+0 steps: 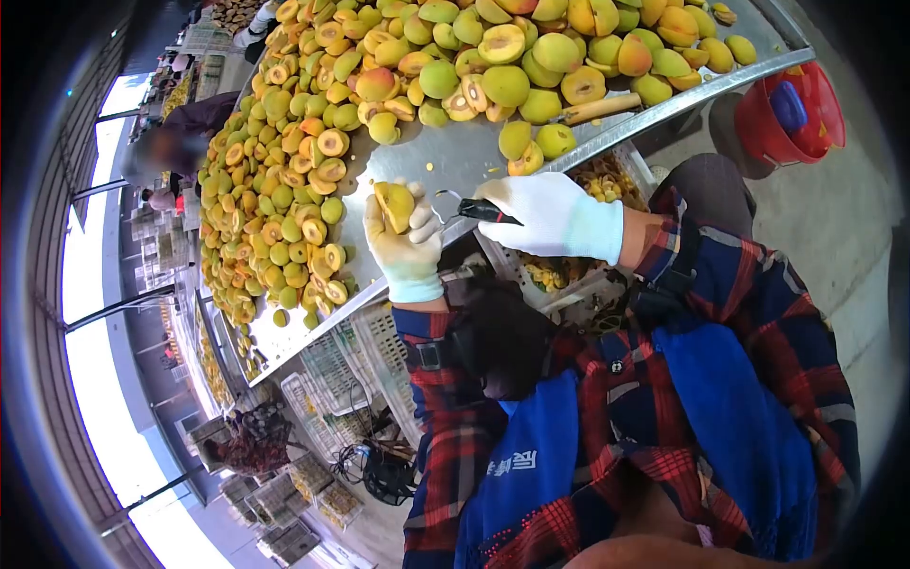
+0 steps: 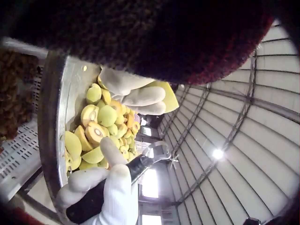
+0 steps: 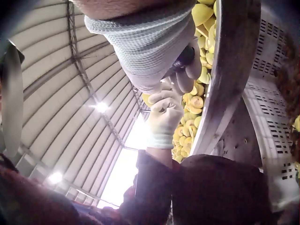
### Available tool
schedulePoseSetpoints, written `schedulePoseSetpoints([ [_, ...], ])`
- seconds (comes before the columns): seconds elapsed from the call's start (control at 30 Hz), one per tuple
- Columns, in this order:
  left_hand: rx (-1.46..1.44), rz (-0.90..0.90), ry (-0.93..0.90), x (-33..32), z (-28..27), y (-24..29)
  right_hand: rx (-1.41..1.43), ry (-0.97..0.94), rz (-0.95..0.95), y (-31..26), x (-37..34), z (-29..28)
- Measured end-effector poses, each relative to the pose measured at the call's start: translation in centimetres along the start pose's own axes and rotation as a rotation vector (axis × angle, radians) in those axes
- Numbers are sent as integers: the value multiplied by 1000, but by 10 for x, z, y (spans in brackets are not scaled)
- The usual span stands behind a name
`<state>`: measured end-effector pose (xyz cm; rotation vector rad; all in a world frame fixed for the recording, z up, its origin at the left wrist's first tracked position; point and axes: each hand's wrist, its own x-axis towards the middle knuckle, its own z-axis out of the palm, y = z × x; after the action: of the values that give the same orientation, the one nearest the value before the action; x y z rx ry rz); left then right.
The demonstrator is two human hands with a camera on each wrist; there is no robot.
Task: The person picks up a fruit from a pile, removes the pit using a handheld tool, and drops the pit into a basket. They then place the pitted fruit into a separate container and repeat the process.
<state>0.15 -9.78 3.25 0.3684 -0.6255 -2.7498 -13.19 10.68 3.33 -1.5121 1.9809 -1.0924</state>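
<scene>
My gloved left hand (image 1: pixel 406 245) grips a yellow peach half (image 1: pixel 393 207) between thumb and fingers, over the near edge of the metal table. The same peach piece (image 2: pixel 171 97) sticks out past the fingers in the left wrist view. Just to its right, my gloved right hand (image 1: pixel 550 213) holds a pitting tool (image 1: pixel 488 211) by its black handle. A curved metal loop (image 2: pixel 160 151) forms the tool's working end, pointing toward the peach half and a short way from it. In the right wrist view, the right hand (image 3: pixel 150 63) mostly hides the tool.
A big heap of halved peaches (image 1: pixel 284 190) covers much of the metal table (image 1: pixel 445 147). Beside the heap lies a wooden stick (image 1: pixel 602 107). Below the edge stands a crate (image 1: pixel 569 280) with fruit scraps. A red bucket (image 1: pixel 758 119) is at right, and other people work farther left.
</scene>
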Motion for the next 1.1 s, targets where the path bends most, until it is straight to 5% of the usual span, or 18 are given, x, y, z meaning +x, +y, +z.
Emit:
schedulePoseSetpoints([
  [0.27,20,102,8,-2,3,-14,51,47,-77,-3,6,4],
  [0.33,155,175,234,0,6,-17,24,18,-52,-4,7,5],
  [0.43,90,130,97,5,-7,-19,6,-34,-9,-5,10,2],
  [0.57,116,175,132,10,-2,-29,-10,0,16,-3,13,6],
  [0.63,327,317,322,11,10,-43,-19,38,22,-1,14,9],
  [0.77,666,476,260,15,7,-59,34,66,83,3,19,10],
  [0.83,1187,680,240,15,13,-67,38,81,94,5,20,11],
  [0.87,1184,675,239,17,15,-66,43,93,101,6,21,12],
  [0.93,638,458,300,18,17,-63,20,60,132,4,20,9],
  [1.1,655,551,276,23,15,-65,-28,13,195,6,25,15],
])
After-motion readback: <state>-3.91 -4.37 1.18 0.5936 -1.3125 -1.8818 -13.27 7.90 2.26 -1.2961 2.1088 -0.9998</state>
